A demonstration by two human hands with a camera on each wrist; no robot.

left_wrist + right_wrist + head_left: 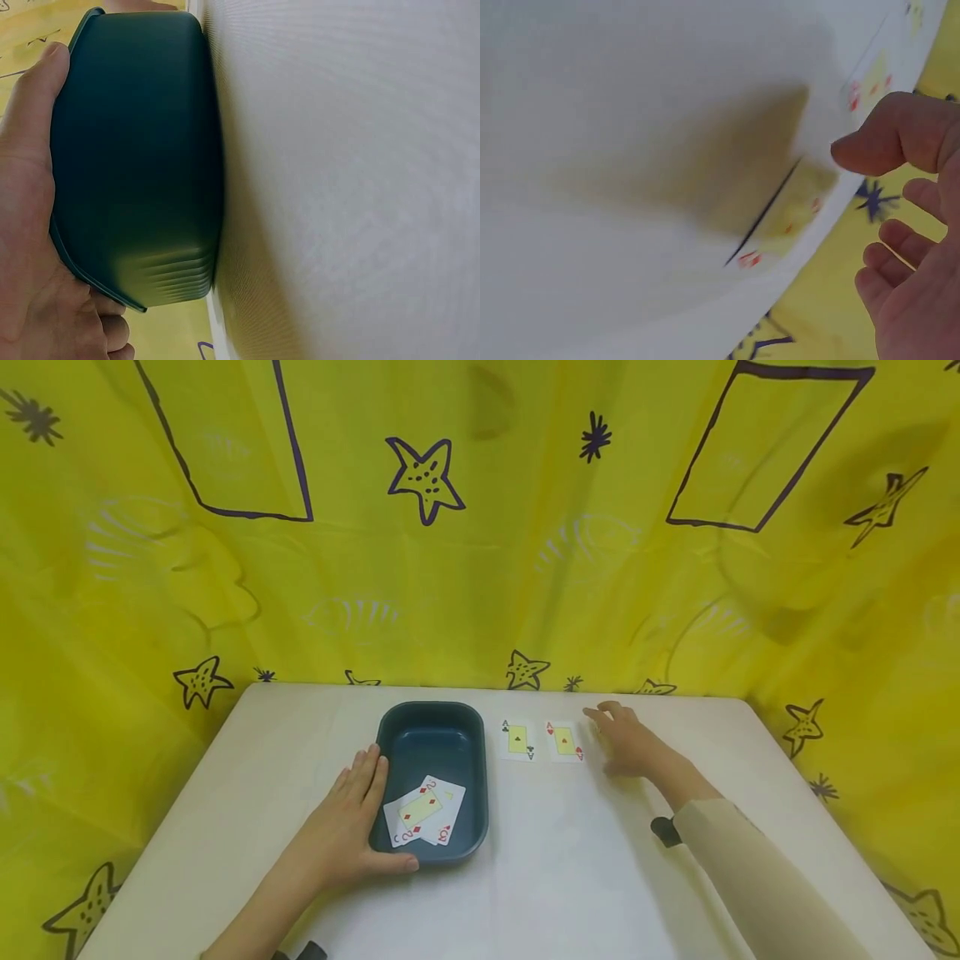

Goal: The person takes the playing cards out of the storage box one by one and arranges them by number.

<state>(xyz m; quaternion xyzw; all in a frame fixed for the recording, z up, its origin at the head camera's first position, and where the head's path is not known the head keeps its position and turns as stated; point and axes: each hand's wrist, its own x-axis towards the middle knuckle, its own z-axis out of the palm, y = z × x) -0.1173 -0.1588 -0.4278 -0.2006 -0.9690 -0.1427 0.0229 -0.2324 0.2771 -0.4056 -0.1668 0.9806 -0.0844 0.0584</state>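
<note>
Left hand [352, 827] rests against the left side of the dark teal rectangular plastic tray [470, 752], fingers straight along its wall, thumb lying along the near rim; the left wrist view shows the palm flat on the tray's outer wall. Nothing is pinched.

Tray sits on the white table [570, 877], left of centre. Inside it: two white diamond playing cards [424, 811], overlapping, lying face up toward the near end.

Right of the tray, flat on the table and side by side: black ace playing card [517, 740], then red ace playing card [564, 741], a small gap between them.

Right hand [624, 742] is just right of the red ace, fingers loosely extended, holding nothing. Right wrist view: fingers relaxed and slightly curled, thumb close above the card's edge; whether it touches, can't tell, frame is blurred.

Behind the table: yellow plastic backdrop with purple starfish drawings [424, 479].
</note>
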